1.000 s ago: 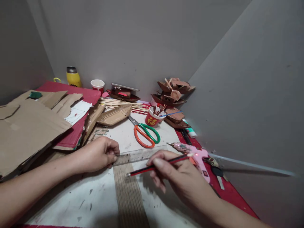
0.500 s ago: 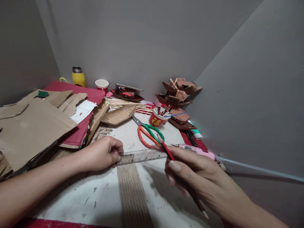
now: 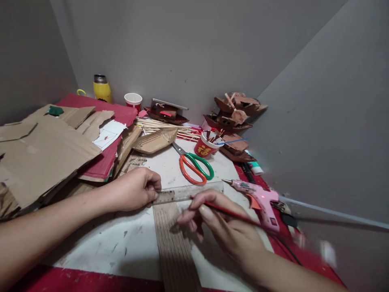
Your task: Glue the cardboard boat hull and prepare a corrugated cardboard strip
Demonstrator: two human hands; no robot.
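Note:
My left hand point(image 3: 141, 189) pinches the left end of a clear ruler point(image 3: 185, 193), which lies across the top of a ribbed cardboard strip point(image 3: 175, 247). The strip runs down toward the near edge of the white sheet point(image 3: 100, 243). In my right hand point(image 3: 225, 227) is a dark red pencil point(image 3: 231, 211), its front end close to the ruler and its rear part pointing right. Fingers of that hand hover over the strip's right side, slightly blurred. Green and orange scissors point(image 3: 194, 167) rest just beyond the ruler.
A pink glue gun point(image 3: 263, 198) lies at the right. Behind are a red paint cup point(image 3: 206, 149), a cardboard boat hull point(image 3: 156, 142), sticks point(image 3: 164, 126) and brown model boats point(image 3: 167, 113). Cardboard sheets point(image 3: 51, 154) and a yellow bottle point(image 3: 102, 90) occupy the left.
My right hand has moved left and down, bringing the pencil's front end nearer the ruler and tilting it flatter. More of the glue gun shows. My left hand keeps its pinch on the ruler.

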